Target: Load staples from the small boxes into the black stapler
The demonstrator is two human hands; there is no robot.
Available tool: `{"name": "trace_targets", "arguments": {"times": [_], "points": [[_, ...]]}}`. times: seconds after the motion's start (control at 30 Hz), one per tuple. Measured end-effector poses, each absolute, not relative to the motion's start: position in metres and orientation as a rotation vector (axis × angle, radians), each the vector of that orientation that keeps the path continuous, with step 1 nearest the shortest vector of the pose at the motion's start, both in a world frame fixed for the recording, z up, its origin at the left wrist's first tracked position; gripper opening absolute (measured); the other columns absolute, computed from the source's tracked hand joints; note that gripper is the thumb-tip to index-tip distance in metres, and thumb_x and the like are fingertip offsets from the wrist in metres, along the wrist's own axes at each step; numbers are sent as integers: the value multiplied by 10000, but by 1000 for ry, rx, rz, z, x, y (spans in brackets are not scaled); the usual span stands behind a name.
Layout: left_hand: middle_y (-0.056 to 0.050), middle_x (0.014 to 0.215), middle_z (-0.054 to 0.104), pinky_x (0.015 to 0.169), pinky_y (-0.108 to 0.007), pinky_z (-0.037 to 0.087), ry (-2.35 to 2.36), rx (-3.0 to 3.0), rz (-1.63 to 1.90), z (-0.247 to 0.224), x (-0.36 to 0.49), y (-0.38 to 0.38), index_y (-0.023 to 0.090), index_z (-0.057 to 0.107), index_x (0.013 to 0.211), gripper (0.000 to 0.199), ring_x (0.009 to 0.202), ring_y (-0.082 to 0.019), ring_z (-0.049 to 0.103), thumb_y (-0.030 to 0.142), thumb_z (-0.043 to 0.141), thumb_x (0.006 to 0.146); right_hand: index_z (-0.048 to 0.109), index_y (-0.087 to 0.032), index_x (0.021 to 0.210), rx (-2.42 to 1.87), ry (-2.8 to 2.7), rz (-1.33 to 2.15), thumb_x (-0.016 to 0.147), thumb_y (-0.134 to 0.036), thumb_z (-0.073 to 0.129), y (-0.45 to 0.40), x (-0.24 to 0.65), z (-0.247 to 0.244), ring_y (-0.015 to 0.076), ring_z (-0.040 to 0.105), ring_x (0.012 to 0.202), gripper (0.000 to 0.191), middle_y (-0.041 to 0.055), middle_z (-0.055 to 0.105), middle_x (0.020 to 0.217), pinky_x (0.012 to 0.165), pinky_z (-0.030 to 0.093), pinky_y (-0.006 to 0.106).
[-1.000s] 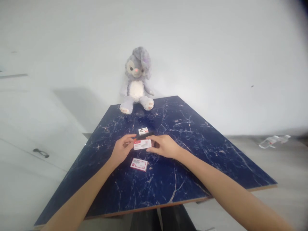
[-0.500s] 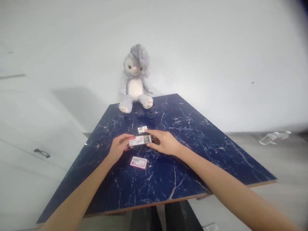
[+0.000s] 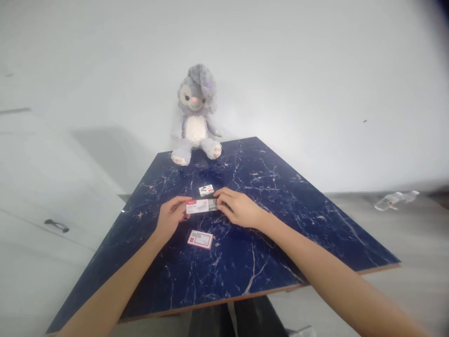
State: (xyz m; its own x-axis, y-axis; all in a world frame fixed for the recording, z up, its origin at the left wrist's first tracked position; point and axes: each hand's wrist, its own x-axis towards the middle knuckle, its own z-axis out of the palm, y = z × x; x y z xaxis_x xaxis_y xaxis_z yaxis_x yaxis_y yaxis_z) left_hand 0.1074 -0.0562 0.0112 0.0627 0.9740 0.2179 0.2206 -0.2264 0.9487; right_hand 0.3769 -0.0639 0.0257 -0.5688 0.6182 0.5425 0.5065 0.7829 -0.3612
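A small white-and-red box (image 3: pixel 197 206), long and narrow with a grey right end, is held between my two hands just over the table. My left hand (image 3: pixel 170 216) pinches its left end with thumb and fingers. At the grey end, the curled fingers of my right hand (image 3: pixel 242 209) grip the box, and they partly cover it. A flat white card-like pack with a red border (image 3: pixel 200 239) lies on the table nearer to me. Behind the held box lies a smaller white-and-red pack (image 3: pixel 206 190). A bit of red shows under my left fingers, too small to name.
The dark blue marbled table (image 3: pixel 280 224) has a wooden front edge. A grey plush rabbit (image 3: pixel 195 114) sits at its back edge against the wall. A dark handle (image 3: pixel 56 225) is on the left. Clear plastic (image 3: pixel 396 200) lies on the floor at right.
My right fingers have closed in around the box's right end; a dark part seen there before is now hidden. The whole view has shifted slightly. My left hand keeps its hold.
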Motion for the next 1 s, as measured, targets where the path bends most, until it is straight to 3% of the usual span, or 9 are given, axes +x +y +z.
{"name": "trace_targets", "arguments": {"times": [0.1,0.3,0.4,0.5,0.73,1.0], "points": [[-11,611,649,520,-236,466,1217,1572,1205,10,108,-57,143,720,1020,318,522,-134,584,397,661,837,650,-201,1026,-786,-2309,216,949,-172,544,-65,377,28,205,623,1084,135,88,597,1258,935,525,341],[-29,661,682,571,-262,523,1232,1540,1190,8,112,-58,143,709,1078,384,548,-150,631,442,658,842,638,-194,945,-766,-2322,282,956,-161,511,-64,373,23,208,618,1057,132,88,623,1212,954,504,360],[-27,650,676,543,-251,506,1253,1487,1249,7,110,-53,139,690,1088,406,531,-143,622,453,675,831,594,-194,950,-778,-2148,384,969,-187,494,-65,369,24,222,578,1136,102,103,607,1258,999,474,396],[-38,722,699,540,-250,510,1210,1390,1268,7,111,-51,146,671,1053,397,538,-134,624,445,718,795,566,-202,955,-812,-1801,633,988,-269,474,-62,369,27,213,595,1109,119,100,607,1283,930,507,379],[-67,939,734,641,-285,574,1042,1202,1231,12,122,-59,161,647,1004,341,624,-125,641,401,752,786,691,-178,892,-900,-1451,1028,840,-390,696,-41,388,22,174,647,782,218,28,695,836,794,521,316],[-103,1005,735,712,-363,606,870,1167,1208,16,123,-65,143,642,989,298,711,-187,695,389,707,834,734,-158,926,-950,-1434,1305,760,-401,756,-50,369,19,188,689,769,295,46,733,816,802,547,325]]}}
